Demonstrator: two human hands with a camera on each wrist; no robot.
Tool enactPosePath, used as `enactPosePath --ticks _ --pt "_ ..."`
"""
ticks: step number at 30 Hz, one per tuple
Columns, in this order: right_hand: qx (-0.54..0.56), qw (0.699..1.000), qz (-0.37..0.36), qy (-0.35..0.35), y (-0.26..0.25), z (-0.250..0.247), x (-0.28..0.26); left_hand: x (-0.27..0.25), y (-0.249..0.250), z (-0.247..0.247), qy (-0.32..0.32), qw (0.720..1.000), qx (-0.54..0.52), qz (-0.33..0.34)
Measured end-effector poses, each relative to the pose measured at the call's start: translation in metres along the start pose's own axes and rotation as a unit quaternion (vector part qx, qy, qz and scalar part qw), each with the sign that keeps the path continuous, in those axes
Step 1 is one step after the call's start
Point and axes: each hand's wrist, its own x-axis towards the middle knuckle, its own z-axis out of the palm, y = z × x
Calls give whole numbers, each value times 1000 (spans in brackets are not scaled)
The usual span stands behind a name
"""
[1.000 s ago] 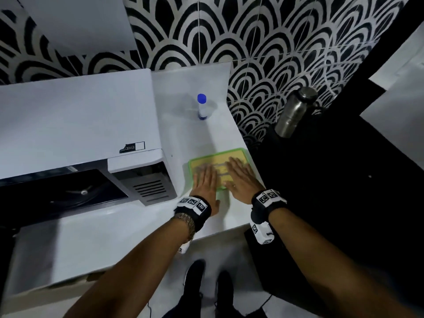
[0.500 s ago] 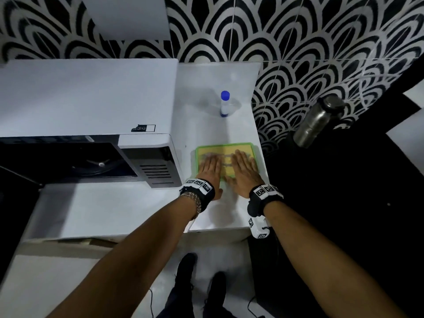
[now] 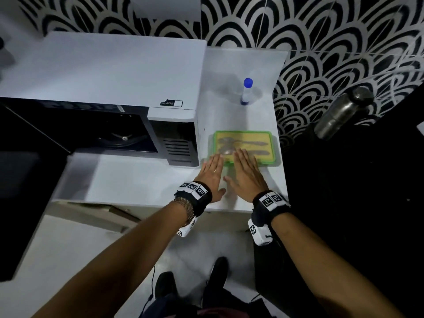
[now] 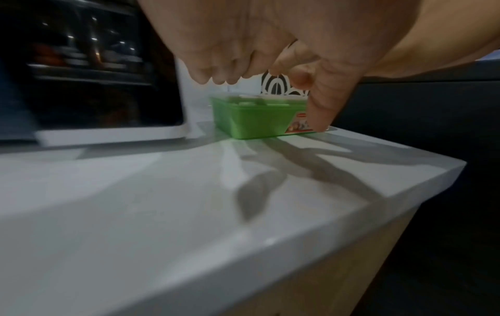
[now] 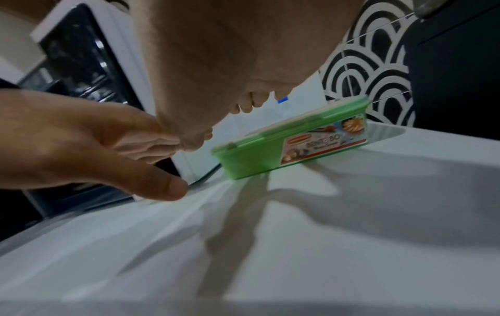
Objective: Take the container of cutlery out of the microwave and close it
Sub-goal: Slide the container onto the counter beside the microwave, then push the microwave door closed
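The green container stands on the white counter just right of the microwave. Its clear lid is on, and cutlery shows through it. In the wrist views the container sits flat, with a printed label on its near side. My left hand and right hand hover side by side in front of it, palms down and fingers straight. Their fingertips reach only over its near edge and hold nothing. The left hand and the right hand are raised above the counter. The microwave cavity stands open and dark.
A small bottle with a blue cap stands on the counter behind the container. A steel flask stands on the dark surface to the right. The open microwave door hangs dark at the left. The counter's right edge runs close beside the container.
Both hands lay flat on the lid before. They have since drawn back toward me and lifted off it, uncovering most of the lid. The container has stayed in place.
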Motion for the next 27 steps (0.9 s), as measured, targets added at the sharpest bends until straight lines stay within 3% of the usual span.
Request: enactPosePath --ticks 11,20,27 --pt "10 994 -111 8 -154 31 -12 -123 -106 -7 41 995 -31 -86" --pt "57 977 -203 26 -303 19 12 -237 -198 -71 165 965 -53 -195" --pt "79 951 -298 11 -397 21 20 -309 -229 -99 247 936 -58 -242"
